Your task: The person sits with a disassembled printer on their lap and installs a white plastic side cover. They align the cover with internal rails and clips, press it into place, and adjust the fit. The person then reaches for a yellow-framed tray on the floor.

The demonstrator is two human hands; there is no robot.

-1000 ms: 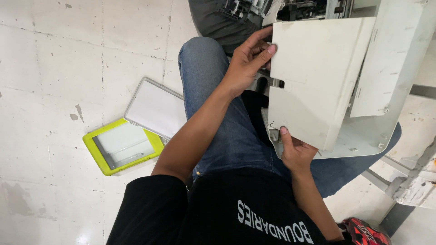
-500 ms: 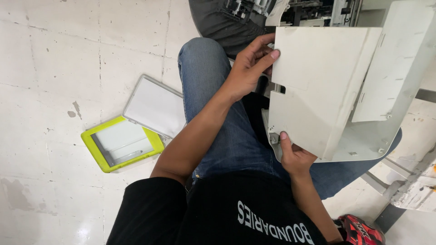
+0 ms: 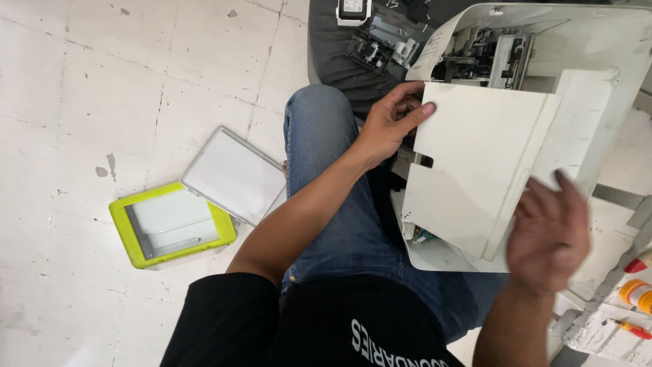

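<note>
A white printer (image 3: 611, 61) with its top open lies against my jeans-clad legs, its inner mechanism showing at the top. A flat white panel (image 3: 475, 170) covers its front. My left hand (image 3: 387, 129) grips the panel's upper left edge, thumb on the face and fingers curled behind. My right hand (image 3: 550, 231) hovers blurred over the panel's lower right corner with fingers spread, holding nothing.
On the tiled floor to the left lie a yellow-green framed glass tray (image 3: 170, 228) and a white lid with a grey rim (image 3: 234, 175). A dark grey part with small components (image 3: 367, 41) sits beyond my knee. An orange-capped bottle (image 3: 638, 293) and a red-handled tool (image 3: 635, 329) lie at the right.
My right hand has let go of the printer's lower edge and moved up and right, fingers now spread. The left hand keeps its grip on the panel.
</note>
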